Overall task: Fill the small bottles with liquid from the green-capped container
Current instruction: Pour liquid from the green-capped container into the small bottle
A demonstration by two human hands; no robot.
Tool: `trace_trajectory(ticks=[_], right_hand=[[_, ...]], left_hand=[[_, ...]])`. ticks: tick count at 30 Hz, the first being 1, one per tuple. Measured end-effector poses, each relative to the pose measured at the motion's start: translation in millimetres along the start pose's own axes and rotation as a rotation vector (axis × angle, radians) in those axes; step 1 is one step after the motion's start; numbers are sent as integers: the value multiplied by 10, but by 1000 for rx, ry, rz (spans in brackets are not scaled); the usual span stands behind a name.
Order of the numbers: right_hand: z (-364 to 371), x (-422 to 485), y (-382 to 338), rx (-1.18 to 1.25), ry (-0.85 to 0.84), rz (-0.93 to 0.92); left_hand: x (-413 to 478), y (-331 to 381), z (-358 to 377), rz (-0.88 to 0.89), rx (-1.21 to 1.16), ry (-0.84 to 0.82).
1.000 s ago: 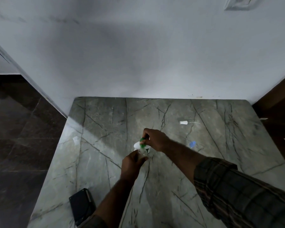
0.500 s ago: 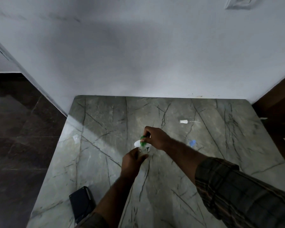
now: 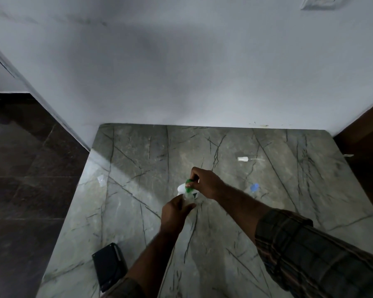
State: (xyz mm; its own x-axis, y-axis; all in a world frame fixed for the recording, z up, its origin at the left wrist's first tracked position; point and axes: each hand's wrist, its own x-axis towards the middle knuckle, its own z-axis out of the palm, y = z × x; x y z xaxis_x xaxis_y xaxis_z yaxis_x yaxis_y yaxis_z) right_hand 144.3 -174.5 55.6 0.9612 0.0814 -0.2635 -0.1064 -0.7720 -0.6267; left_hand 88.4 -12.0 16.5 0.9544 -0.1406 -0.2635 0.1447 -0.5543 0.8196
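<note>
From the head view, both hands meet over the middle of the grey veined marble tabletop. The right hand has its fingers curled tight around the white container with the green cap, tipped down over a small clear bottle gripped in the left hand. Off to the right sit a blue-capped small bottle and a white nozzle piece; a dark flat box is near the front-left edge.

Left hand closed around a small bottle. Right hand, just above that bottle, pinches the green-capped container. Both forearms extended, hands nearly touching.
</note>
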Motion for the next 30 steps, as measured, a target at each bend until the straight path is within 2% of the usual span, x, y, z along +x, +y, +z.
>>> trace_trajectory(ticks=[30], right_hand=[[-82, 47, -32, -25, -1, -13]], left_hand=[[39, 30, -20, 28, -26, -17]])
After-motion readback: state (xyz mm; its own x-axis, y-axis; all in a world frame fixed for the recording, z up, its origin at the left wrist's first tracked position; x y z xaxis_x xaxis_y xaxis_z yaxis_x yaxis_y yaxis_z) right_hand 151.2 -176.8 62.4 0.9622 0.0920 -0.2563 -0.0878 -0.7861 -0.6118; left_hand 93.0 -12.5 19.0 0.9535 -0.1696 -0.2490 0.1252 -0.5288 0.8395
